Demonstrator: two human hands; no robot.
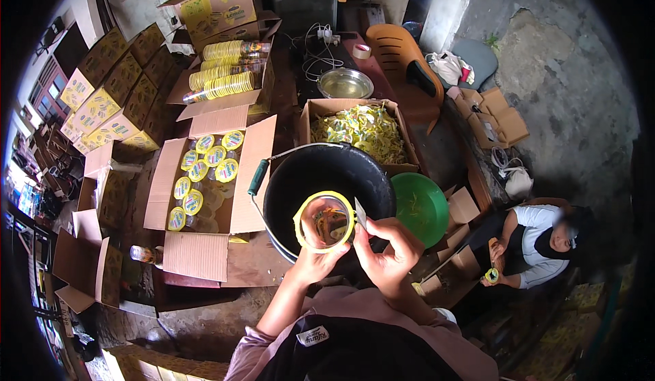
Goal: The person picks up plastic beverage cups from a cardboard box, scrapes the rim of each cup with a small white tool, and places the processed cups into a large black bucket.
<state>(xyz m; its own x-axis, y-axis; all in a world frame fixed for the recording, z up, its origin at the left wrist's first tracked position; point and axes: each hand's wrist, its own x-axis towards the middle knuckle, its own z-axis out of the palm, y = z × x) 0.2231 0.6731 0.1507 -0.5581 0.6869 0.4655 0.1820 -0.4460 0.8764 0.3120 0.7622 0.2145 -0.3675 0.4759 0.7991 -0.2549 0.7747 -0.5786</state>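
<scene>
Over a large black bucket, my left hand grips a clear plastic cup with a yellow rim. The cup's mouth faces up, and dark printed patterns show through it. My right hand is closed in a pinch around a small flat grey blade, which touches or lies very close to the right side of the rim. The bucket's wire handle has a green grip. What the bucket holds is hidden in shadow.
A cardboard box of lidded yellow cups stands left. Behind it are stacked yellow-rimmed cups. Yellow scraps fill a box beyond the bucket, near a metal bowl. A green basin and a seated person are right.
</scene>
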